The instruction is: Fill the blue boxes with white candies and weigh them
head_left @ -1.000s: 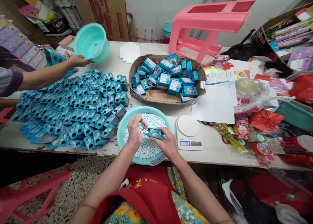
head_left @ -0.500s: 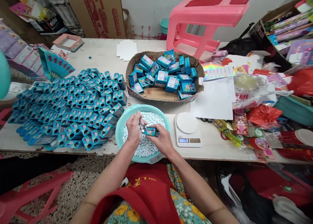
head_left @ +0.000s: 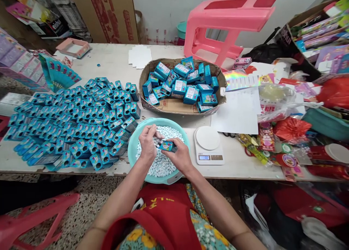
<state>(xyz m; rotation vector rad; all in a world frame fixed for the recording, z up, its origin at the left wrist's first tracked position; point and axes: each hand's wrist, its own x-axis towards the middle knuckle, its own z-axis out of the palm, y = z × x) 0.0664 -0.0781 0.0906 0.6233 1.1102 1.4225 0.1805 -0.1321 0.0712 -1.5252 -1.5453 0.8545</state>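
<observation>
A teal bowl full of small white candies stands at the table's front edge. Over it my right hand grips a small blue box lying sideways. My left hand is cupped closed on a few white candies, its fingertips at the box's open end. Left of the bowl lies a big spread of several blue boxes with open ends. Behind the bowl a cardboard tray holds several more blue boxes.
A white kitchen scale sits right of the bowl, white paper sheets behind it. A pink stool lies on the table at the back. Wrappers, bags and packets crowd the right side. A red stool stands on the floor at the left.
The other person's arm and the teal tub they held at the upper left have left the view. My hands stayed over the bowl, drawing slightly closer together.
</observation>
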